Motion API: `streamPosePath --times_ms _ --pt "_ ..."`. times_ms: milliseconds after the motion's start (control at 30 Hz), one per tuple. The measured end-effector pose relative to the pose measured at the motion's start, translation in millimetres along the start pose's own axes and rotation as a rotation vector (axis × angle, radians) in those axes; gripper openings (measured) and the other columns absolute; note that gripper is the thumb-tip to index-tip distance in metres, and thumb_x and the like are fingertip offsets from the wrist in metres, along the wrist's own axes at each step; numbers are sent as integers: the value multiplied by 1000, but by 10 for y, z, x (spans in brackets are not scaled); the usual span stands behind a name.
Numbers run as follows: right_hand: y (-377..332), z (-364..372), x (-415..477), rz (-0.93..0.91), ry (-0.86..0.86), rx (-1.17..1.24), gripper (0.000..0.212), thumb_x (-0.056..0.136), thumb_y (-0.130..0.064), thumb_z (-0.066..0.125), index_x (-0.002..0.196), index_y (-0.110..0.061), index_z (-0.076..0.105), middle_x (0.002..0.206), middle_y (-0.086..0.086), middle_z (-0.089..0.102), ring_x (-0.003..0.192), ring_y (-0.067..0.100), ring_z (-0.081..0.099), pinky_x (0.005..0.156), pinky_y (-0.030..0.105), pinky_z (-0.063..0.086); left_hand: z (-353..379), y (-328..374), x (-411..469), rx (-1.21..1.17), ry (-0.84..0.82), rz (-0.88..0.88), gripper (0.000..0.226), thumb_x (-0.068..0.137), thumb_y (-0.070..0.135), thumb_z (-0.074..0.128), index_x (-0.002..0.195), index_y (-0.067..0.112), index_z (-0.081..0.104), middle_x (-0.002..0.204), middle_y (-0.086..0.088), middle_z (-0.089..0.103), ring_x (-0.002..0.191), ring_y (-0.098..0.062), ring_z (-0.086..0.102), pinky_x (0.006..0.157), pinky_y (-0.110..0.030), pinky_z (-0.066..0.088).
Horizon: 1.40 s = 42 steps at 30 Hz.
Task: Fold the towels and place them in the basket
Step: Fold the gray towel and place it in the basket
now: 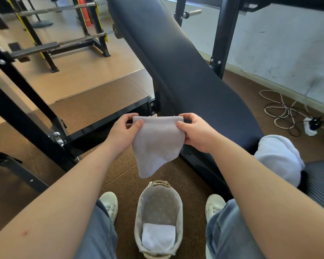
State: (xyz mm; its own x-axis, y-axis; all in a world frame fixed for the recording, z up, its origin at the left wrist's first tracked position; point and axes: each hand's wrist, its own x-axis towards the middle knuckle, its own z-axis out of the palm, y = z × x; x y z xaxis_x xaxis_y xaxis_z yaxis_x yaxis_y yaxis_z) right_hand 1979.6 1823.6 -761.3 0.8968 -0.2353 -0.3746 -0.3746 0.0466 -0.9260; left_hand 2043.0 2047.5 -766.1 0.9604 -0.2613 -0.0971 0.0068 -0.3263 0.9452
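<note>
Biggest thing in front of us is the long black padded tabletop point(176, 71), a gym bench really, running from far centre down to the near right. On its near right end sits a heap of pale towels point(279, 156), unfolded and close to the person's right arm, probably so each one is an easy reach.

Down on the brown floor mat point(120, 174), between the two white shoes, stands the oval lined basket point(138, 217). It is right under the work, so a finished towel need only be lowered in.

Above it hangs the grey towel point(157, 143), doubled over along its top edge, with its lower end drooping to a point. The left hand point(122, 133) has a pinching grip on the top left corner and the right hand point(196, 133) pinches the top right, holding that edge level. I'd say another fold is due.

One folded white towel point(158, 235) already lies in the basket's near end.
</note>
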Motion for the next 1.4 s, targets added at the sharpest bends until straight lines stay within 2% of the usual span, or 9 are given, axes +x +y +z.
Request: streamPosePath --times_ms 167,267,367,467,567,633,833,1167,1400 --pt "1 -2 -14 -70 -50 -14 47 96 -13 70 138 -25 53 137 0 54 119 25 61 93 46 61 12 -42 5 -64 80 -49 30 100 31 63 128 33 53 117 -4 63 103 -24 64 80 -42 57" --pt "-5 19 -34 -192 -60 -179 39 92 -5 71 122 -30 68 145 -9 49 133 23 52 100 46 57 -8 -22 19 -101 98 -61 11 100 32 62 110 28 62 112 -3 65 101 -27 62 74 -40 54" --pt "2 63 -34 -250 -9 -304 37 93 1 63 104 -31 79 153 -12 48 143 21 42 107 37 52 -14 -4 20 -105 58 -60 14 99 34 64 110 26 67 116 -2 65 111 -28 62 91 -45 57" --pt "-22 76 -45 -273 36 -293 37 91 2 61 108 -26 80 150 -9 53 138 20 49 100 26 52 -15 11 -1 -53 -20 -4 24 90 28 76 113 29 68 132 -1 60 119 -27 60 102 -48 53" --pt "-32 64 -44 -308 69 -437 40 85 -6 72 117 -29 77 146 -10 53 132 19 52 107 38 50 1 33 -29 138 -72 29 52 83 18 82 131 27 64 162 -2 28 134 -29 48 109 -49 47" --pt "-28 72 -54 -321 65 -563 47 84 -8 76 125 -31 72 148 -9 50 135 18 47 108 32 44 1 30 -25 256 -68 89 60 82 17 84 137 25 62 166 2 20 142 -29 40 113 -51 42" --pt "9 128 -59 -346 54 -822 52 90 -8 73 137 -28 64 151 -3 45 140 23 42 102 26 39 18 29 -69 402 -39 252 65 81 16 84 141 16 60 150 6 49 137 -15 44 106 -27 38" --pt "-8 -27 -90 -411 39 -729 37 100 -13 59 130 -33 66 131 -6 64 118 16 57 73 12 42 41 33 -115 546 -30 287 54 83 19 82 134 17 64 131 0 54 115 -13 48 89 -21 35" --pt "8 -87 -104 -404 49 -698 46 97 -20 67 138 -37 56 126 -11 60 106 12 59 75 15 49 -10 43 -133 447 -4 268 33 94 31 70 125 25 61 112 8 63 99 -10 59 69 -14 40"
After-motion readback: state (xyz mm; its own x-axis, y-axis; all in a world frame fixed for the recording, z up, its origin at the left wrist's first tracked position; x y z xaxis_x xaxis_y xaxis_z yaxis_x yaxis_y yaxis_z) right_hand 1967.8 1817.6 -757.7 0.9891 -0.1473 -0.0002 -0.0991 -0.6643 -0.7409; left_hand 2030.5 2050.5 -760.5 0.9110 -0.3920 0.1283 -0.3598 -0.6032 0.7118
